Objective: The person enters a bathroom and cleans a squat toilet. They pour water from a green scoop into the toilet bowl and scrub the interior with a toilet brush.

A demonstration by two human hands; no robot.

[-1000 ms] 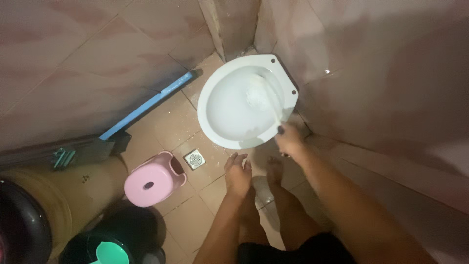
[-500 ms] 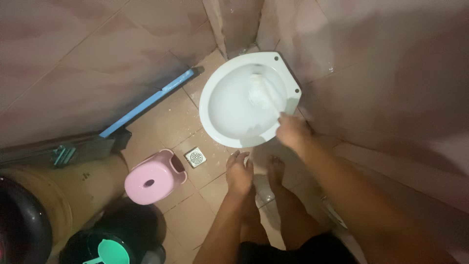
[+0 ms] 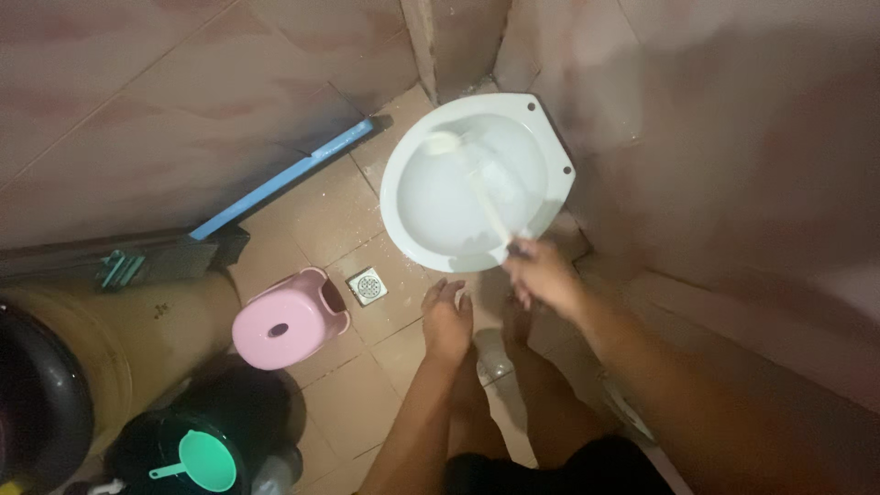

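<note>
A white toilet bowl (image 3: pixel 550 151) stands in the tiled corner, seen from above. My right hand (image 3: pixel 541 273) grips the handle of a white toilet brush (image 3: pixel 477 188) just past the bowl's near rim. The brush head lies against the bowl's far left inner wall. My left hand (image 3: pixel 446 321) rests flat on my knee, fingers loosely together, holding nothing. My bare feet stand on the wet floor tiles below it.
A pink plastic stool (image 3: pixel 286 321) sits left of a square floor drain (image 3: pixel 368 286). A blue-handled broom (image 3: pixel 275 183) leans along the left wall. A dark bucket with a green dipper (image 3: pixel 203 458) and a large dark container (image 3: pixel 37 403) fill the lower left.
My right hand swung the brush head from the bowl's middle right over to its far left wall and drew back slightly. The left hand stayed on the knee.
</note>
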